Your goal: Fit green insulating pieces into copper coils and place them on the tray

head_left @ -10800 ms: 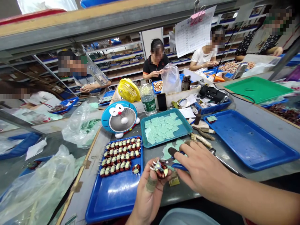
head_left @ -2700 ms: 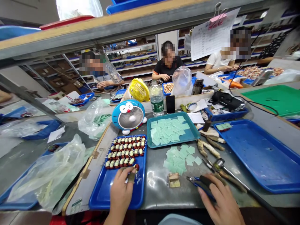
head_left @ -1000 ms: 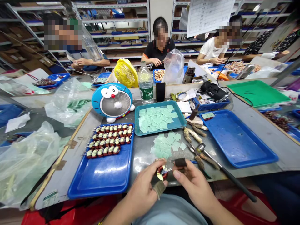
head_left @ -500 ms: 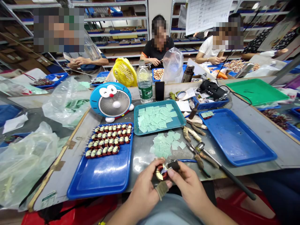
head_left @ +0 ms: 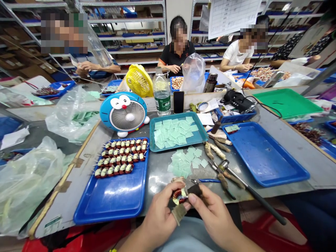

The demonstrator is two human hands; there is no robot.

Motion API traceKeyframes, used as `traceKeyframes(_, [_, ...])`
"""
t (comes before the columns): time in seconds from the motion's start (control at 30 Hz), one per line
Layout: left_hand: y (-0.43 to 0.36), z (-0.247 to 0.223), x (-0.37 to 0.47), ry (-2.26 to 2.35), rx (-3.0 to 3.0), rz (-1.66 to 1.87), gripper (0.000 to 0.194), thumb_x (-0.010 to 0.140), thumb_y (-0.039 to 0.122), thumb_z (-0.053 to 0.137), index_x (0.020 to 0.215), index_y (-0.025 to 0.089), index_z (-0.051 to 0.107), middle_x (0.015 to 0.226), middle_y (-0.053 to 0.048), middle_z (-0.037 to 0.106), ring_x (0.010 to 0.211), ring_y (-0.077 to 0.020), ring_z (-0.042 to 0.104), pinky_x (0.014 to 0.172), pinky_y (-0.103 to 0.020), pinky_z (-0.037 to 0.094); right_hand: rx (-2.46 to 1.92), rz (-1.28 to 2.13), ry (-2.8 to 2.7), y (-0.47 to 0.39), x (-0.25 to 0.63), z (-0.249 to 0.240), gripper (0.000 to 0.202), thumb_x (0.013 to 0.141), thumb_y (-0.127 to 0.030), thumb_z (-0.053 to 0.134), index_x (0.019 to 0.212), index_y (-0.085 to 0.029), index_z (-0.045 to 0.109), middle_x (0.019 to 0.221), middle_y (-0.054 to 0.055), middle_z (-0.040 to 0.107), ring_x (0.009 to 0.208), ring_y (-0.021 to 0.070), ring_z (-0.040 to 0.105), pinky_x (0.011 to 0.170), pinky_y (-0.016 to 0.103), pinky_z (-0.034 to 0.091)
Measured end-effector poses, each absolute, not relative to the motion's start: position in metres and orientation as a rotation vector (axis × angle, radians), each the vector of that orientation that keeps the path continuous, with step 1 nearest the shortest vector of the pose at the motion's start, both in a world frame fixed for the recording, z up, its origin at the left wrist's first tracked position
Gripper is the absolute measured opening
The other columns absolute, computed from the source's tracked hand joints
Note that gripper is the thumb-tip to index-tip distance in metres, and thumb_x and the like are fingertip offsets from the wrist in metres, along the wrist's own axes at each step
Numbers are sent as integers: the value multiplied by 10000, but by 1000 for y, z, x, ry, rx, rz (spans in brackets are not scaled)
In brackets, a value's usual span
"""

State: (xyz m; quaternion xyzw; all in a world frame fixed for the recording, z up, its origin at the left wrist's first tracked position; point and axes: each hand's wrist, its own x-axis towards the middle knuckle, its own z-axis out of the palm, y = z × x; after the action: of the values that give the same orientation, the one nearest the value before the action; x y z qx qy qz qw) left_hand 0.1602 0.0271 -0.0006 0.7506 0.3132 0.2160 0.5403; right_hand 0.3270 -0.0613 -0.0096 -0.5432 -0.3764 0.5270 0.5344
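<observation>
A copper-wound ring coil [head_left: 178, 196] with a pale yellow-green piece in it is held over the table's front edge. My left hand [head_left: 164, 206] grips it from the left, with a tan wrap on one finger. My right hand [head_left: 210, 206], a dark wrap on one finger, pinches at the coil's right side; what its fingertips hold there is too small to make out. Pale green square sheets [head_left: 181, 162] lie loose just beyond the hands. To the left, a blue tray [head_left: 112, 199] carries rows of similar coils [head_left: 120, 159].
A teal tray [head_left: 178, 146] of green squares lies ahead. Pliers [head_left: 223, 178] and a long black-handled tool [head_left: 258, 196] lie right, beside another blue tray [head_left: 273, 157]. A blue cartoon fan [head_left: 124, 113], bottle [head_left: 162, 94] and phone [head_left: 179, 101] stand behind. People sit opposite.
The coil has turned and shifted slightly left and down between my fingers. My right hand's fingers have moved a little. The blue-handled pliers beyond the hands show more fully.
</observation>
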Motion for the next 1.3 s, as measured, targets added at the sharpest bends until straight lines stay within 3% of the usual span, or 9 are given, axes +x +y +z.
traceKeyframes(0.1, [29, 0, 158, 735, 1830, 479, 377, 908, 275, 689, 1257, 250, 548, 1136, -52, 729, 930, -183, 704, 871, -275, 543, -1287, 1300, -897, -64, 329, -11, 270, 1010, -440, 545, 1041, -195, 655, 979, 53, 688, 911, 193, 639, 820, 290, 504])
traceKeyframes(0.3, [35, 2, 160, 654, 2051, 448, 500, 933, 299, 655, 1404, 286, 490, 1363, -84, 653, 1225, -245, 638, 1050, -327, 488, -1483, 913, -1416, -61, 349, 8, 156, 969, -341, 613, 1033, -232, 704, 1002, 59, 692, 943, 211, 623, 849, 311, 464])
traceKeyframes(0.4, [35, 1, 159, 661, 2016, 416, 461, 939, 293, 641, 1386, 302, 528, 1340, -77, 669, 1198, -244, 657, 1027, -314, 510, -1516, 955, -1388, -54, 343, 15, 233, 1002, -358, 551, 885, -205, 682, 851, 43, 677, 803, 178, 609, 734, 283, 446])
traceKeyframes(0.53, [37, -4, 153, 667, 1925, 437, 427, 897, 316, 691, 1317, 318, 614, 1265, -71, 709, 1120, -261, 692, 966, -303, 540, -1529, 1003, -1384, -54, 354, 1, 285, 952, -464, 622, 869, -195, 662, 838, 19, 670, 789, 163, 604, 716, 257, 452])
traceKeyframes(0.6, [39, -10, 151, 729, 1791, 426, 426, 878, 364, 714, 1295, 318, 639, 1252, -73, 711, 1100, -267, 694, 951, -306, 543, -1681, 798, -1494, -62, 385, -13, 315, 951, -509, 604, 908, -202, 655, 875, 23, 664, 811, 170, 606, 729, 262, 465])
traceKeyframes(0.7, [44, -18, 150, 810, 1462, 382, 540, 896, 486, 677, 1383, 278, 573, 1162, -99, 725, 1061, -263, 692, 923, -322, 545, -2071, 373, -1368, -80, 451, -37, 351, 1035, -455, 418, 923, -187, 615, 890, 79, 642, 835, 216, 603, 759, 335, 474])
traceKeyframes(0.83, [51, -24, 155, 809, 1143, 376, 597, 962, 604, 510, 1421, 223, 531, 1061, -102, 722, 883, -221, 698, 864, -351, 549, -2209, 211, -1422, -102, 499, -59, 322, 988, -463, 478, 1053, -189, 634, 1112, 144, 644, 1038, 294, 601, 917, 436, 462])
traceKeyframes(1.07, [52, -22, 166, 894, 1023, 509, 547, 823, 529, 760, 1242, 216, 600, 1012, -52, 722, 801, -180, 705, 806, -294, 548, -2356, 116, -1617, -94, 468, -82, 370, 872, -462, 672, 1135, -205, 641, 1277, 155, 603, 1043, 339, 558, 897, 478, 433])
traceKeyframes(1.3, [48, -31, 171, 831, 1036, 500, 488, 750, 372, 864, 1141, 198, 630, 1120, -86, 734, 1003, -207, 695, 908, -303, 536, -2420, 138, -1719, -82, 477, -75, 354, 790, -338, 740, 1076, -195, 589, 1064, 102, 640, 963, 290, 556, 844, 385, 420])
